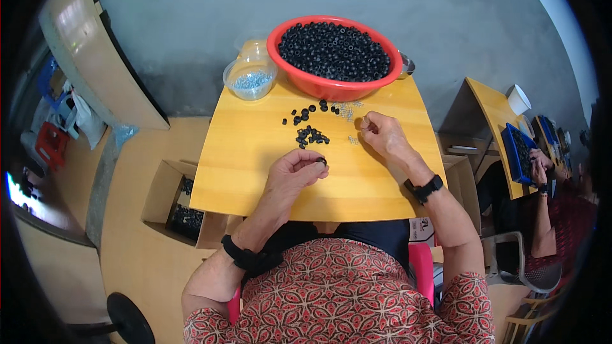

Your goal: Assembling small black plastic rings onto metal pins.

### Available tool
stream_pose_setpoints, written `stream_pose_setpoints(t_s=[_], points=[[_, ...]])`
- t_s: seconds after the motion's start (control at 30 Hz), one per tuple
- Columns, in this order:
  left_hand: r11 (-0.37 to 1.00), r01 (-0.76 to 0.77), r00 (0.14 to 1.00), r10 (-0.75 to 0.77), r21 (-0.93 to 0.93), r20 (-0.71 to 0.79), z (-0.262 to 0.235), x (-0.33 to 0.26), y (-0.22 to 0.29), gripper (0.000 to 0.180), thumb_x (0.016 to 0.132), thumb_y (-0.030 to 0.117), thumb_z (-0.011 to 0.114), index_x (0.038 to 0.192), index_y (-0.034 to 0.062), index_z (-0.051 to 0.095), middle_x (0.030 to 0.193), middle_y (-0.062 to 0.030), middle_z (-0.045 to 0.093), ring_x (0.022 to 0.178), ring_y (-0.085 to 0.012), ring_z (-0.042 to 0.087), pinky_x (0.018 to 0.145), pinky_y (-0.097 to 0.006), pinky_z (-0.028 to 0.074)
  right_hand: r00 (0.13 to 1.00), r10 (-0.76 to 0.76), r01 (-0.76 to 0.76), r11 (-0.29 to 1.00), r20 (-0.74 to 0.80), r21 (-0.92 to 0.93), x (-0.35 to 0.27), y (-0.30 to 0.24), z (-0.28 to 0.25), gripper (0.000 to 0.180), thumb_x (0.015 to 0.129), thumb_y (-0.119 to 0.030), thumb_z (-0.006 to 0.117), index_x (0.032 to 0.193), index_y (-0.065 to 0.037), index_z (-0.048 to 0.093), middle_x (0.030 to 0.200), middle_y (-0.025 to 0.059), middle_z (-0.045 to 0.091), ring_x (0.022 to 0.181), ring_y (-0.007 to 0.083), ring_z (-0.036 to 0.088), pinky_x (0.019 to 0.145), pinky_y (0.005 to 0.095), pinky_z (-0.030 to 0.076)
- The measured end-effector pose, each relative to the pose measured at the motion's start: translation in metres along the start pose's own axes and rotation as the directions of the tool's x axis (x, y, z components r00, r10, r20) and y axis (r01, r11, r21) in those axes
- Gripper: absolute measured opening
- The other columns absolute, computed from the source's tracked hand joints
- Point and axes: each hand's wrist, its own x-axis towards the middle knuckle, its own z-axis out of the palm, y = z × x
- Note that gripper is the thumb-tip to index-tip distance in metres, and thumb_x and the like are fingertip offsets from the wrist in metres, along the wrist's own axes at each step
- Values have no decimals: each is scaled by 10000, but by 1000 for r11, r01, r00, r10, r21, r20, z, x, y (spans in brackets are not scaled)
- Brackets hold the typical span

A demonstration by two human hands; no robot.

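Note:
Over the near half of the yellow table point(255, 185), my left hand point(292, 177) pinches a small round black plastic piece point(322, 161) between thumb and fingers. My right hand point(386, 135) is closed in a pinch to the right; whatever its fingertips hold, if anything, is hidden. Right beside those fingertips lie a few tiny silvery pieces, perhaps screws point(353, 140), and a looser spread of silvery pieces point(346, 111) lies farther back. Between my hands and the bowl is a small heap of black plastic pieces point(311, 136), with several more black pieces point(305, 114) scattered behind it.
A red basin point(287, 73) heaped with black pieces stands at the table's back. Left of it is a clear tub point(256, 93) of silvery pieces. An open cardboard box point(157, 200) sits below left. At far right, another person's hands point(540, 164) work at a blue tray point(515, 159).

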Motion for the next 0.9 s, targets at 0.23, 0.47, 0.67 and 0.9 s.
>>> stream_pose_setpoints(t_s=[0.23, 0.47, 0.67, 0.9], points=[[993, -112, 984, 116, -38, 135, 7, -9, 1, 255, 900, 99, 683, 1128, 8, 613, 1014, -83, 685, 956, -151, 665, 848, -247, 503, 999, 44, -38, 861, 0, 508, -54, -78, -13, 79, 834, -38, 689, 890, 10, 660, 798, 13, 657, 705, 61, 530, 647, 243, 464], [988, -128, 971, 143, -90, 189, 10, -11, -5, 226, 890, 75, 687, 1104, 22, 636, 998, -65, 687, 927, -117, 655, 819, -235, 494, 980, -178, 198, 902, -89, 384, -73, -101, -14, 80, 799, 13, 695, 833, 14, 623, 862, 103, 669, 786, 187, 646, 715, 294, 513], [987, -134, 971, 148, -87, 190, 11, -13, -3, 220, 893, 67, 676, 1106, 24, 637, 993, -51, 672, 925, -119, 652, 828, -234, 501, 973, -217, 233, 910, -85, 344, -73, -100, -8, 91, 791, 26, 691, 849, 19, 621, 852, 121, 662, 790, 220, 662, 718, 305, 521], [990, -103, 974, 120, -96, 195, 10, -12, -3, 220, 891, 64, 679, 1103, 22, 638, 998, -42, 664, 916, -110, 641, 828, -238, 509, 957, -270, 288, 914, -102, 285, -75, -100, -8, 133, 783, 20, 708, 901, 20, 646, 859, 124, 662, 768, 230, 660, 707, 314, 523]])
